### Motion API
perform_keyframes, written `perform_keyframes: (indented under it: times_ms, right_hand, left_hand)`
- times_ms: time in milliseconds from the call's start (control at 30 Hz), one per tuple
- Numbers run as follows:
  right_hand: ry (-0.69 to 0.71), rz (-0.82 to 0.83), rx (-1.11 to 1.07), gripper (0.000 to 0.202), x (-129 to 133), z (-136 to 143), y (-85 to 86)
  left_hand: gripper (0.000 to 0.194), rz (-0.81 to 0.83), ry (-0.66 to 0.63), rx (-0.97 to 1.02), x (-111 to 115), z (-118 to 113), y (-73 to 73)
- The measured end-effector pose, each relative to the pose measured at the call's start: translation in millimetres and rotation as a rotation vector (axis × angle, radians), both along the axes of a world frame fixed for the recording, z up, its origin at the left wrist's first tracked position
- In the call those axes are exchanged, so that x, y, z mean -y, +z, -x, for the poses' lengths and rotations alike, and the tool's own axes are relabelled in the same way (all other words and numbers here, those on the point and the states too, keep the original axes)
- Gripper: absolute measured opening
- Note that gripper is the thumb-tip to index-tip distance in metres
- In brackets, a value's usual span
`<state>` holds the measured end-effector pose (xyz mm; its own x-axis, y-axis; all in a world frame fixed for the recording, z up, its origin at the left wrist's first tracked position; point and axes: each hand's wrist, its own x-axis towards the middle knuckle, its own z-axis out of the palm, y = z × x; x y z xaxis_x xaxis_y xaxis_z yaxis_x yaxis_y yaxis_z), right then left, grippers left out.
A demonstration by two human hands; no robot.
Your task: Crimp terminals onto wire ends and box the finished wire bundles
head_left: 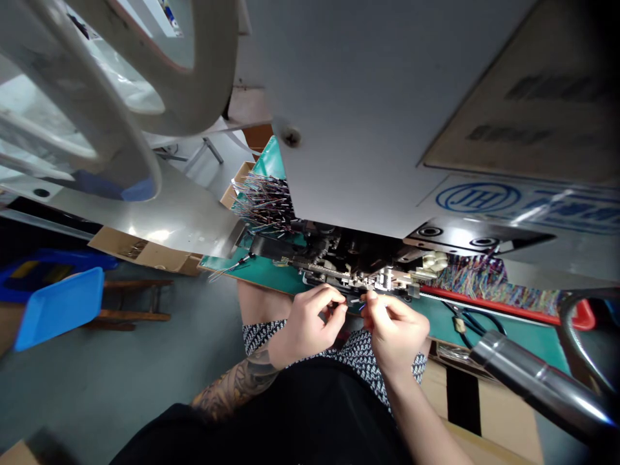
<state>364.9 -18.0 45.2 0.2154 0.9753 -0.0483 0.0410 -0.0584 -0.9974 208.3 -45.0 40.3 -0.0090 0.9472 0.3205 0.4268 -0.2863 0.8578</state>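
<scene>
Head view, lower centre: thin pale wire [356, 301] between fingertips [372, 296].
Right hand [398, 329] pinches it; left hand [309, 324] curled, grip unclear to me.

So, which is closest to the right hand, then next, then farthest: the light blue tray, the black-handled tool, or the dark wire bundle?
Nearest to the right hand:
1. Black-handled tool, to its right.
2. Dark wire bundle, ahead and left.
3. Light blue tray, far left.
</scene>
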Motion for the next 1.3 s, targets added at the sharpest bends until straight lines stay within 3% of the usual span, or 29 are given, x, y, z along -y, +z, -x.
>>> perform_keyframes:
  times_ms: [200, 500, 867, 967, 1033, 1167, 1300]
  right_hand:
    - [-0.036, 0.001, -0.01, 0.04, -2, 7, 7.9]
    - [0.004, 0.033, -0.022, 0.039, -5, 10, 10.2]
    - [0.007, 0.044, -0.001, 0.035, -6, 6, 6.6]
    - [0.064, 0.051, 0.051, 0.033, -7, 0, 12.9]
    - [0.188, 0.065, 0.088, 0.034, -9, -6, 17.7]
    - [0.391, 0.179, 0.038, 0.046, -12, -18, 22.6]
    - [0.452, 0.249, -0.097, 0.042, -11, -25, 21.4]
  left_hand:
    - [0.008, -0.068, 0.072, -0.076, -2, -4, 6.4]
    - [0.006, -0.068, 0.108, -0.101, -3, -3, 1.9]
    - [0.014, -0.152, 0.094, -0.245, -1, 2, 6.8]
    - [0.019, -0.199, 0.06, -0.327, -1, 6, 6.5]
    - [0.02, -0.201, 0.013, -0.358, -1, 10, 7.3]
    - [0.016, -0.046, -0.073, -0.186, -1, 14, 12.4]
    - [0.013, 0.352, -0.132, 0.217, 0, 15, 12.7]
